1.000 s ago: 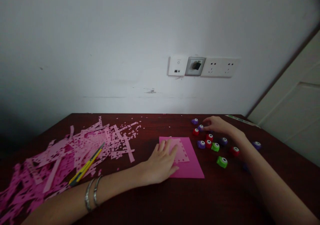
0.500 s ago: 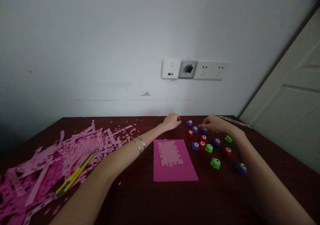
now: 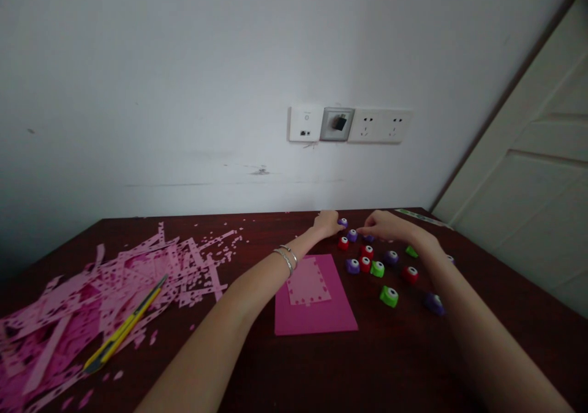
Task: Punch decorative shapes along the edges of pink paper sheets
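My left hand (image 3: 327, 223) is at the back of the table, its fingers closed around the side of a purple paper punch (image 3: 342, 222) with a white, dark-centred button. My right hand (image 3: 380, 225) bends down over another purple punch (image 3: 369, 239), partly hidden below it. Its fingers are curled, their tips near a third purple punch (image 3: 352, 235); what they hold, if anything, is hidden. A red punch (image 3: 343, 243) stands just in front. Under my left forearm lies a magenta sheet (image 3: 316, 321), bearing a smaller light pink card (image 3: 309, 283) edged with small darker shapes.
Several more red, green and purple punches, among them a green one (image 3: 389, 296), are spread at the right. Punched pink strips (image 3: 138, 272) are heaped at the left, with a yellow utility knife (image 3: 126, 326) on them. Wall sockets (image 3: 379, 125) sit above the table.
My left hand has moved right, onto the rearmost purple punch. The right hand stays over the punches. The whole view has shifted slightly, so the table's things appear further left.
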The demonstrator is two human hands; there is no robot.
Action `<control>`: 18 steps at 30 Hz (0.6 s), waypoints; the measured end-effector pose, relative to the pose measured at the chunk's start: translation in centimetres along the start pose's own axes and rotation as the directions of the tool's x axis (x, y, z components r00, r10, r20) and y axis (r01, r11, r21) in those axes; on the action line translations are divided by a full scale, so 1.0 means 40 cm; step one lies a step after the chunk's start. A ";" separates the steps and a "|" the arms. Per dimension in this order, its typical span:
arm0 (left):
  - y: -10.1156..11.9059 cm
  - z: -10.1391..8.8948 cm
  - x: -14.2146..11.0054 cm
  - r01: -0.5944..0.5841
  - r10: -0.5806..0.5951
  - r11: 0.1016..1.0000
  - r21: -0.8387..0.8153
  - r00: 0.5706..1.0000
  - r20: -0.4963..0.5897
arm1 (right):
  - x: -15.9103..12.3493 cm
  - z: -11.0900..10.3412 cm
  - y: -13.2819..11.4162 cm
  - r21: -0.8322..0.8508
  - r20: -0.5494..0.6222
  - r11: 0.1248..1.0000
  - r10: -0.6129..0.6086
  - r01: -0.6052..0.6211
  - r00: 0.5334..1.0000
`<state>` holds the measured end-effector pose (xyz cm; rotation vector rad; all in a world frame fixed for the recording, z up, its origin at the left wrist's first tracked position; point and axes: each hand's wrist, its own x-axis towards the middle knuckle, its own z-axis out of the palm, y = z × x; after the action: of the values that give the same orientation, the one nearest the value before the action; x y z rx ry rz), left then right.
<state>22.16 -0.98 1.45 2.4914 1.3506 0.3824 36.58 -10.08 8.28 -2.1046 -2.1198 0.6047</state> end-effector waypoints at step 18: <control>-0.134 -0.132 -0.143 -0.267 0.260 0.907 -0.324 0.963 -0.066 | -0.035 0.024 -0.100 0.058 0.094 0.978 -0.205 0.201 0.974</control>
<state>13.11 -2.36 3.81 2.3866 0.8657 0.6383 32.55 -11.54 9.06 -1.8380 -2.3102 0.7410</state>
